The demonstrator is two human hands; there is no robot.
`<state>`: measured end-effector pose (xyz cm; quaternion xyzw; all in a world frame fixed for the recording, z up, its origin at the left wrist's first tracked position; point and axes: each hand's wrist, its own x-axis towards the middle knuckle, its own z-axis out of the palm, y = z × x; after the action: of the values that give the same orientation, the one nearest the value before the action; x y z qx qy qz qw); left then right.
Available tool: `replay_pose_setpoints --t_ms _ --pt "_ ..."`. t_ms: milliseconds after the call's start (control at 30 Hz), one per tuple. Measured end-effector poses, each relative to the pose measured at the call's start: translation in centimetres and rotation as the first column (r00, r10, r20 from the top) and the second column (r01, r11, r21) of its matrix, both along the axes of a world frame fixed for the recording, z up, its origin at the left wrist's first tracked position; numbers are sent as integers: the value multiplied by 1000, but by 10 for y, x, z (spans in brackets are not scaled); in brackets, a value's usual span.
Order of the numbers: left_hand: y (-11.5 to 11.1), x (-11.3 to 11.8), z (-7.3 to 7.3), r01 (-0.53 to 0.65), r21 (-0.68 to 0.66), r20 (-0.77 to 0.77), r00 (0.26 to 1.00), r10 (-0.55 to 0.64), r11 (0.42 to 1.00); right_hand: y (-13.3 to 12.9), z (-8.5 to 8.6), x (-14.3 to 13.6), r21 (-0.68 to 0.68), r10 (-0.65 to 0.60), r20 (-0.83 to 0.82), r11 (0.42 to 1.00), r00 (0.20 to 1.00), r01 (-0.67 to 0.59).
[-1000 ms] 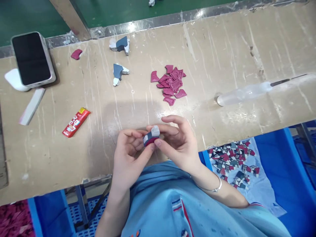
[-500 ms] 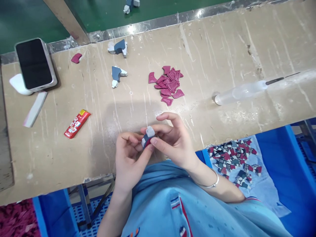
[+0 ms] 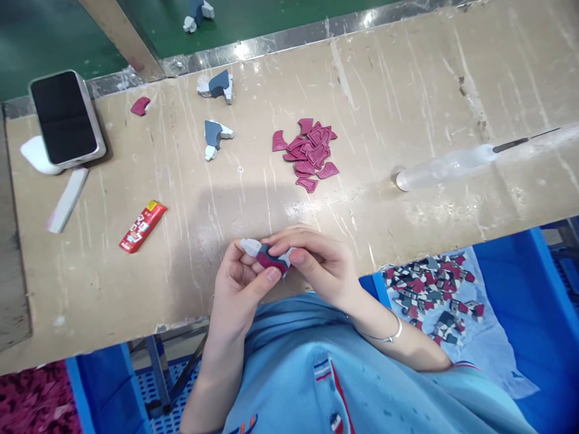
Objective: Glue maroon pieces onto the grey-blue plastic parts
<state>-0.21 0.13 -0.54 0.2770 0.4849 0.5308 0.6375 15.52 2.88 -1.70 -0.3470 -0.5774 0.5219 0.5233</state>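
Note:
Between my two hands is a small plastic part [image 3: 271,259], dark blue-grey with light grey ends and a maroon piece along its near side. My left hand [image 3: 242,283] grips its left end, the thumb lying on the maroon piece. Fingers of my right hand [image 3: 321,259] close on its right end and top. Beyond the hands lies a pile of maroon plastic pieces [image 3: 312,147]. Two similar blue-grey and light grey parts, one nearer [image 3: 213,135] and one farther [image 3: 220,85], rest left of the pile.
A clear applicator bottle [image 3: 446,169] with a thin tip lies at right. At left are a phone-like device [image 3: 66,117], a red packet [image 3: 143,226] and a single maroon piece [image 3: 140,106]. Below the bench, a blue bin [image 3: 511,301] holds many assembled parts. Another part [image 3: 198,13] sits on the green surface.
The held part has been turned from upright to lying crosswise, showing its maroon side. My right fingers have curled down over it. The part on the green surface has shifted left.

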Motion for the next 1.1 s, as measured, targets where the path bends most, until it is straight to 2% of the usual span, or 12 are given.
replay_pose_setpoints --t_ms 100,267,500,633,1100 --pt "1 2 -1 2 4 -28 1000 -2 1000 1 0 -3 -1 -25 12 1000 1000 25" --pt "1 3 -2 -4 26 -24 1000 5 1000 0 -2 -5 79 -59 41 995 997 56" --pt "1 1 -5 -1 29 -48 999 2 1000 0 -5 -6 136 -59 133 990 989 41" --pt "1 0 -5 -1 12 -11 1000 1 1000 2 -5 -5 176 -27 119 984 993 6" --pt "2 -4 -5 23 5 -13 1000 -23 1000 4 -7 -4 160 13 133 987 991 -35"
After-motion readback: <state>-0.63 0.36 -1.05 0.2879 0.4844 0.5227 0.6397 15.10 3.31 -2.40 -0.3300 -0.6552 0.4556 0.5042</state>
